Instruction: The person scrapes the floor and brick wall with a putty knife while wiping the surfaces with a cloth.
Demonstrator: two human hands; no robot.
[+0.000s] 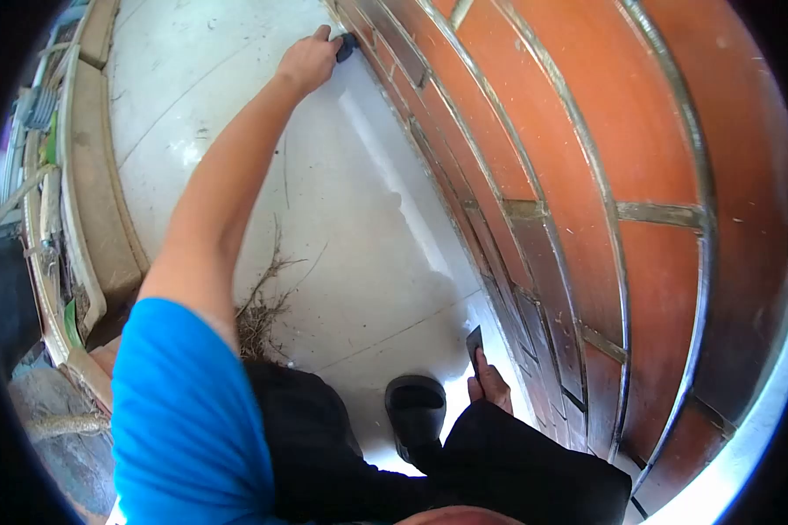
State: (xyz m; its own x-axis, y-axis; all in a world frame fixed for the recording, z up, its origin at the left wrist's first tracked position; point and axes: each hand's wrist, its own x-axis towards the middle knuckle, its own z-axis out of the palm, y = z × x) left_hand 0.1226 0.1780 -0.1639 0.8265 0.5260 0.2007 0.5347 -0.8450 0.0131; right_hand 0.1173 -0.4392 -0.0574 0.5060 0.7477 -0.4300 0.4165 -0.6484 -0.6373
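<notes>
My left hand (310,61) is stretched far forward at the top, its fingers closed on a small dark object (348,47) held at the foot of the brick wall (578,131). Beside my knee, low in the view, my right hand (492,385) grips a thin dark flat piece (474,343), which points up and away from me near the wall's base. A wet-looking strip (394,192) runs on the pale floor (341,289) along the wall.
Dry twigs and roots (263,324) lie on the floor by my left leg. A long beige planter (101,175) with sticks and leaves lines the left side. A dark shoe (416,411) is on my foot at the bottom.
</notes>
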